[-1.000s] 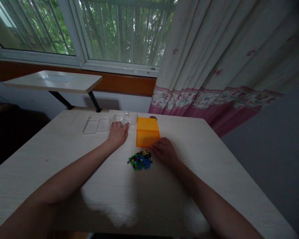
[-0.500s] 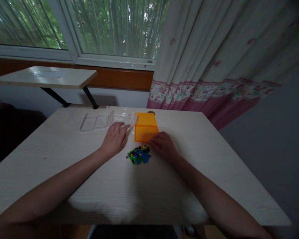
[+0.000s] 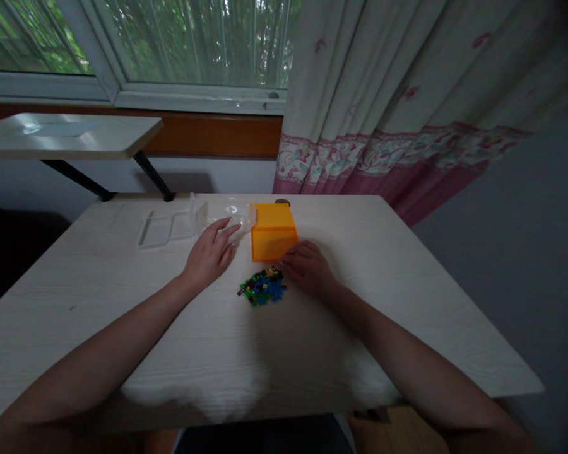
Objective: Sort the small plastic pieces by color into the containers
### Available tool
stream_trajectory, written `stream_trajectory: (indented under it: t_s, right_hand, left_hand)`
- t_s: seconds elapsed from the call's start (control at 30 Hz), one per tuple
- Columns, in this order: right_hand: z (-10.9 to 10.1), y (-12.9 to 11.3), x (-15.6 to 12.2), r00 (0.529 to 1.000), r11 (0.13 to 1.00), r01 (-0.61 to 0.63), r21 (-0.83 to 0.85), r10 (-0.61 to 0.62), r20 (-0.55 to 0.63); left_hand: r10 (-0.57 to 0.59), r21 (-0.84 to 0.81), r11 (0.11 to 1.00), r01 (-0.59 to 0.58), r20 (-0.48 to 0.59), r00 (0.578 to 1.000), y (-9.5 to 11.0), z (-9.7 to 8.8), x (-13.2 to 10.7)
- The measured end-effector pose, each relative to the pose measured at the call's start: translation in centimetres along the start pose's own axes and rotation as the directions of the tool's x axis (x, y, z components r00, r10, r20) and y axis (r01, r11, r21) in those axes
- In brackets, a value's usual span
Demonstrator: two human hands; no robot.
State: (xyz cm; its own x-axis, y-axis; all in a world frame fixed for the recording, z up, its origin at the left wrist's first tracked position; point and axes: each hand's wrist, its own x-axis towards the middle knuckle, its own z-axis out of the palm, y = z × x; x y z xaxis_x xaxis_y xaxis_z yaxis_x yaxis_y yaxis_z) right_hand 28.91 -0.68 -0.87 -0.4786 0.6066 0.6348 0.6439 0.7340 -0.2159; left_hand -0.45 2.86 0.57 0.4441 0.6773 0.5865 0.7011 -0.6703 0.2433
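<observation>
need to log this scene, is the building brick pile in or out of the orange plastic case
Out: the building brick pile lies loose on the tabletop, just in front of the orange plastic case.

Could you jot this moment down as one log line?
left hand: open, at clear plastic | right hand: at near right corner of orange box, grip unclear | coloured pieces: piled on table, nearer than box

Window (image 3: 199,44) at the back; pink-hemmed curtain (image 3: 383,82) beside it; raised shelf (image 3: 108,133) on black struts (image 3: 153,175)
</observation>
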Motion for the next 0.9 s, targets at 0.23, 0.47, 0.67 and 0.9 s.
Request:
stream_trajectory:
  t_s: [0.23, 0.47, 0.67, 0.9]
  right_hand:
    - [0.0, 0.1, -0.1, 1.0, 1.0, 0.009, 0.0, -0.009, -0.016]
    - [0.2, 0.3, 0.0, 1.0, 1.0, -0.005, -0.005, 0.005, 0.003]
    - [-0.1, 0.1, 0.0, 0.999, 1.0, -0.016, -0.012, 0.015, -0.035]
    - [-1.1, -0.1, -0.2, 1.0, 1.0, 0.015, -0.019, -0.015, -0.021]
  left_hand:
    - [-0.086, -0.168, 0.983, 0.075, -0.056, 0.995, -0.9, 0.6, 0.4]
    - [-0.21, -0.251, 0.954, 0.166, -0.159, 0.965, -3.0, 2.0, 0.7]
    - [-0.104, -0.114, 0.99, 0.083, -0.198, 0.975, -1.9, 1.1, 0.5]
    - [0.242, -0.12, 0.963, -0.242, -0.015, 0.97, 0.9, -0.7, -1.2]
